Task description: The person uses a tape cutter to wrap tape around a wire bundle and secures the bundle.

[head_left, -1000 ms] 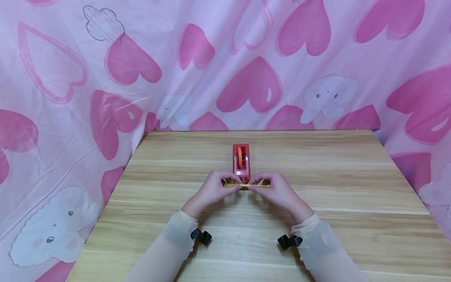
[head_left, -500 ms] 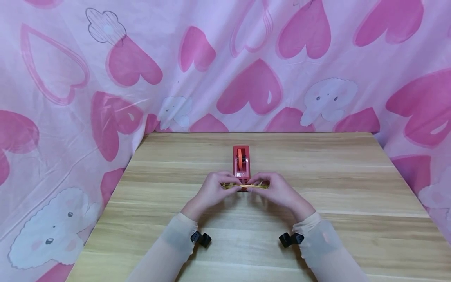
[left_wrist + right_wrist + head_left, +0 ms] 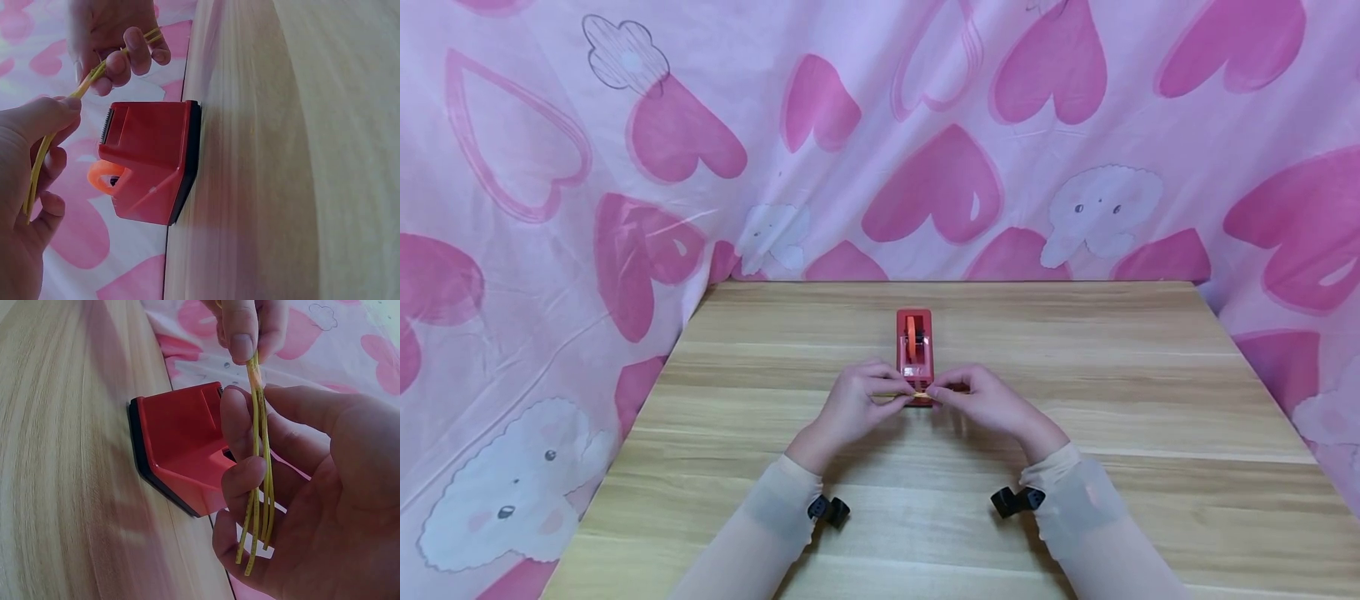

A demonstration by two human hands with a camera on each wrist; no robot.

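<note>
Between both hands runs a bundle of thin yellow wires (image 3: 266, 469) with small dark marks along them. Thumb and fingertip of my left hand (image 3: 856, 402) pinch it near its middle. On the other side, my right hand (image 3: 988, 404) has thumb and index fingertip at the bundle, close beside the left fingertips. An orange-tinted band (image 3: 255, 376) shows around the wires there, and loose wire ends hang along the right palm. Right behind the hands stands a red tape dispenser (image 3: 915, 346) with an orange roll (image 3: 105, 176) and a toothed cutter (image 3: 107, 126).
The dispenser stands on a wood-grain table (image 3: 1075, 350), its front end partly covered by the hands in the head view. Pink heart-patterned cloth (image 3: 925, 167) hangs behind the table and along both sides. A small black camera (image 3: 830, 511) is strapped to each wrist.
The hands stay in nearly the same place. The right fingers have shifted slightly at the bundle, and its right end, seen earlier in the head view, is now mostly hidden.
</note>
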